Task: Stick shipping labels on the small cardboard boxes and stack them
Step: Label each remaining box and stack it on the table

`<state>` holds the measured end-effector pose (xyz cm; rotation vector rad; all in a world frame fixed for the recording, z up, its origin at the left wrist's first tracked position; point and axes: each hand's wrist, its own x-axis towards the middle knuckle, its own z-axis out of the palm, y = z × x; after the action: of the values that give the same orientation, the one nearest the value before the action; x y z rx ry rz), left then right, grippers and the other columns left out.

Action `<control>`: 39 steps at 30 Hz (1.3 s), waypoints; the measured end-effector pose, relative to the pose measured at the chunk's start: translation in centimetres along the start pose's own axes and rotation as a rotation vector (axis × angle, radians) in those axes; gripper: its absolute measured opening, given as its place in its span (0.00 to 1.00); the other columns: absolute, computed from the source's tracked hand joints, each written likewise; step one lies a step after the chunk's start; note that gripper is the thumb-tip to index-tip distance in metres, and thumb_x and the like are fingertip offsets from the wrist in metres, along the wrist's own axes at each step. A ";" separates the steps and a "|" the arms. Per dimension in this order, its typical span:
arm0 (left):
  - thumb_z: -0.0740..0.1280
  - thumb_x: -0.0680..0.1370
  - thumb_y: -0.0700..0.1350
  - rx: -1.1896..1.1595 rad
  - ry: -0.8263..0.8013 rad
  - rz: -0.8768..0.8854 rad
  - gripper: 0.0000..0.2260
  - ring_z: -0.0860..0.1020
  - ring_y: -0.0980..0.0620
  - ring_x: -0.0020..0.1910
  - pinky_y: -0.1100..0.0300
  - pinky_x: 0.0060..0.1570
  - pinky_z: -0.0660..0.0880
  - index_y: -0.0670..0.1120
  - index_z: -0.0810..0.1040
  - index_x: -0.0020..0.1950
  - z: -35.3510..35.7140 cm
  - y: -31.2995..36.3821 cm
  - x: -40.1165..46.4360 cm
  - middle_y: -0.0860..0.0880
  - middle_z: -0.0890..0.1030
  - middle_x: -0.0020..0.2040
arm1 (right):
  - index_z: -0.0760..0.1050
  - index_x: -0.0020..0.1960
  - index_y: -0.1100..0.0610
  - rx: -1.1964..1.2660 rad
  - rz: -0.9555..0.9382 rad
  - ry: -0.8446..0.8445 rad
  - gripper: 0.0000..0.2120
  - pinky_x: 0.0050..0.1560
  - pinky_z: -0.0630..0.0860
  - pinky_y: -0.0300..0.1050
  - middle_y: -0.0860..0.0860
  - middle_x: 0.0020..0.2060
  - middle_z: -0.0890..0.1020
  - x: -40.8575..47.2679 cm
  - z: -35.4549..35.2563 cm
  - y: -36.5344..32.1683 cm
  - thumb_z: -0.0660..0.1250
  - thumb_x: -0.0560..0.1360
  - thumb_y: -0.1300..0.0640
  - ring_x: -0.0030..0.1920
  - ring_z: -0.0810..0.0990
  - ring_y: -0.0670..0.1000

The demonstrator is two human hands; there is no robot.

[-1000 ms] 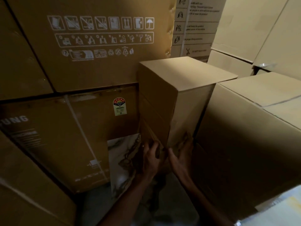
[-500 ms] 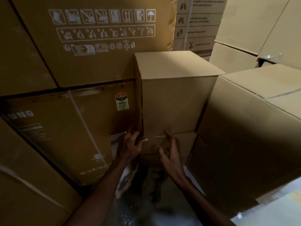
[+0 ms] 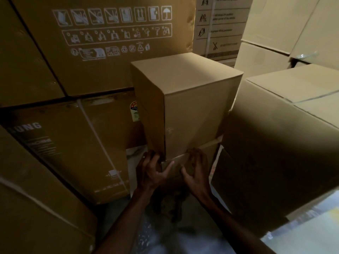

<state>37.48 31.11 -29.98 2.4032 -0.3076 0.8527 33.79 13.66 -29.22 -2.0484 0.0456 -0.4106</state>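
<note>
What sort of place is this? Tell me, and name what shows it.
Most likely a warehouse or stockroom. Large brown cardboard cartons printed with white handling symbols are stacked high all around, one bears a round energy-rating sticker, and plain tan cardboard boxes stand stacked on the floor.

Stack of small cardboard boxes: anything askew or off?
Yes. The upper plain brown cardboard box sits twisted on the lower brown cardboard box, edges misaligned. Left hand and right hand are at the lower box. No label visible on either.
</note>
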 end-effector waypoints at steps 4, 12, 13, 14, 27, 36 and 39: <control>0.73 0.73 0.63 0.062 -0.032 0.053 0.18 0.80 0.44 0.44 0.58 0.41 0.75 0.47 0.82 0.45 -1.0 -1.3 1.0 0.47 0.82 0.46 | 0.69 0.74 0.53 0.013 -0.014 -0.054 0.29 0.77 0.64 0.55 0.46 0.74 0.64 0.1 0.0 -0.2 0.73 0.75 0.58 0.76 0.63 0.47; 0.67 0.75 0.65 0.073 -0.116 0.023 0.21 0.79 0.44 0.48 0.58 0.41 0.74 0.48 0.79 0.50 -4.1 -6.8 2.1 0.47 0.80 0.48 | 0.71 0.72 0.51 0.047 -0.051 -0.198 0.26 0.73 0.69 0.55 0.47 0.73 0.68 -0.4 0.1 -1.3 0.68 0.75 0.52 0.74 0.67 0.47; 0.68 0.75 0.65 0.058 -0.112 0.014 0.20 0.79 0.45 0.49 0.58 0.41 0.74 0.48 0.79 0.50 -4.2 -6.9 2.0 0.48 0.79 0.49 | 0.71 0.71 0.49 0.054 -0.055 -0.176 0.24 0.72 0.71 0.55 0.47 0.72 0.69 -0.5 0.0 -1.3 0.68 0.75 0.51 0.73 0.68 0.47; 0.68 0.75 0.64 0.037 -0.106 -0.003 0.20 0.79 0.46 0.48 0.59 0.41 0.74 0.48 0.78 0.51 -4.2 -6.9 1.8 0.48 0.78 0.50 | 0.72 0.69 0.47 0.063 -0.054 -0.138 0.22 0.71 0.71 0.56 0.47 0.71 0.70 -0.6 -0.2 -1.3 0.69 0.76 0.52 0.72 0.68 0.47; 0.71 0.66 0.65 -0.436 0.049 -0.515 0.49 0.65 0.55 0.72 0.61 0.65 0.67 0.44 0.60 0.80 -1.2 0.9 -3.3 0.46 0.65 0.77 | 0.50 0.83 0.55 -0.115 0.116 0.039 0.56 0.80 0.57 0.55 0.57 0.81 0.54 0.0 0.3 0.8 0.76 0.67 0.36 0.81 0.52 0.57; 0.72 0.65 0.65 -0.503 0.030 -0.631 0.52 0.61 0.51 0.78 0.47 0.74 0.67 0.44 0.55 0.82 -2.1 1.1 -5.3 0.48 0.61 0.80 | 0.46 0.83 0.49 -0.076 0.113 -0.010 0.55 0.77 0.63 0.60 0.54 0.81 0.50 -2.1 -0.3 -0.3 0.77 0.68 0.40 0.81 0.51 0.56; 0.72 0.66 0.65 -0.489 0.040 -0.636 0.52 0.61 0.49 0.79 0.45 0.74 0.67 0.45 0.54 0.83 -3.0 1.6 -6.7 0.45 0.60 0.81 | 0.45 0.83 0.48 -0.075 0.104 -0.054 0.54 0.80 0.59 0.54 0.52 0.82 0.48 -3.6 -0.8 -0.5 0.76 0.70 0.40 0.82 0.50 0.55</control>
<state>30.24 31.72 -31.64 1.8467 0.2380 0.4584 30.05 13.93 -29.44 -2.1195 0.1357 -0.2921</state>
